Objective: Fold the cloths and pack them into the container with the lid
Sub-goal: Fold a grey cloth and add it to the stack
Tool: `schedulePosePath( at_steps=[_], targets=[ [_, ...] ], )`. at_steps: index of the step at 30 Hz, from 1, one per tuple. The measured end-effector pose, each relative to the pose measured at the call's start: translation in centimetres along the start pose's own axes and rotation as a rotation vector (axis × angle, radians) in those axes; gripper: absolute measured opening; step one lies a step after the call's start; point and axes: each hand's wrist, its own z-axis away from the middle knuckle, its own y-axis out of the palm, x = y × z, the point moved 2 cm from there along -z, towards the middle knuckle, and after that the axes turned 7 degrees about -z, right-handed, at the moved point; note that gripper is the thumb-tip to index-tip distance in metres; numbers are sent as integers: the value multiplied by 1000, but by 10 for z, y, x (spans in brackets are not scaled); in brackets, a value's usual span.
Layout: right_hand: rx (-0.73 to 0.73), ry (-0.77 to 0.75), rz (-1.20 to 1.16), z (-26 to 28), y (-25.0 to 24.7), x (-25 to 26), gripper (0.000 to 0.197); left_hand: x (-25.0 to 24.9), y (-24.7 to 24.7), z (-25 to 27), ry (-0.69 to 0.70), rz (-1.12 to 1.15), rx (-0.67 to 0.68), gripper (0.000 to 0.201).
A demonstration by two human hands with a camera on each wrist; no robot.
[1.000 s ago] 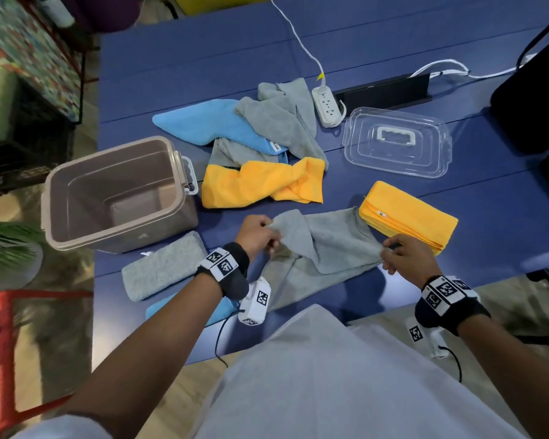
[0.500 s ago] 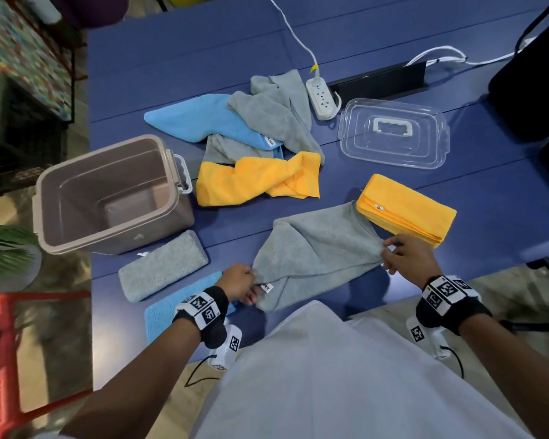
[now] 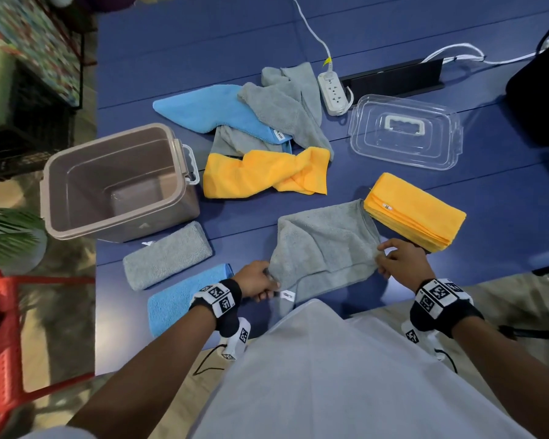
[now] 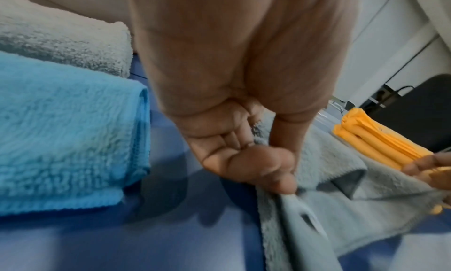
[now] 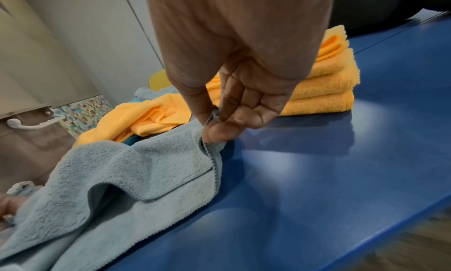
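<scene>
A grey cloth (image 3: pixel 324 248) lies half folded on the blue table (image 3: pixel 203 42) near its front edge. My left hand (image 3: pixel 260 280) pinches its left corner (image 4: pixel 288 194) by the white label. My right hand (image 3: pixel 393 258) pinches its right corner (image 5: pixel 212 121) between thumb and fingers. The empty taupe container (image 3: pixel 114 182) stands at the left. Its clear lid (image 3: pixel 406 131) lies at the back right. Folded cloths lie around: a yellow one (image 3: pixel 415 213), a grey one (image 3: pixel 168 255) and a blue one (image 3: pixel 178 299).
Unfolded yellow (image 3: pixel 263 172), blue (image 3: pixel 210 112) and grey (image 3: pixel 286 103) cloths are heaped mid-table. A white power strip (image 3: pixel 333 93) with its cable and a black bar (image 3: pixel 393 79) lie behind. A red chair (image 3: pixel 0 327) stands to the left of the table.
My left hand has brought the cloth's corner from the middle back to the front left edge, laying the cloth out wider. The right hand has stayed on its corner.
</scene>
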Motion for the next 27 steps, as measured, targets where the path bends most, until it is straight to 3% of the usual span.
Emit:
schedulePosePath(
  at_steps=[5,9,11,14,17,20,27],
  targets=[
    [-6,-7,-8,-2,-6,8,10,3,-21,5,23,-199,-186,21],
    [-80,-73,-64,-4,-18,25,5,2,-52,14,79,128,-277,18],
    [-78,-91,-82,-7,-21,36,4,0,-59,17,62,177,-233,22],
    [-65,-113,-86,-11,-20,46,6,0,-40,17,-50,79,-75,29],
    [-53,-115,-77,-11,-13,46,5,7,-6,15,-131,-23,29,16],
    [-34,-127,-58,-9,-5,42,8,10,15,12,-142,-110,74,21],
    [39,-120,-59,-4,7,37,7,1,21,11,-226,-39,100,37]
  ],
)
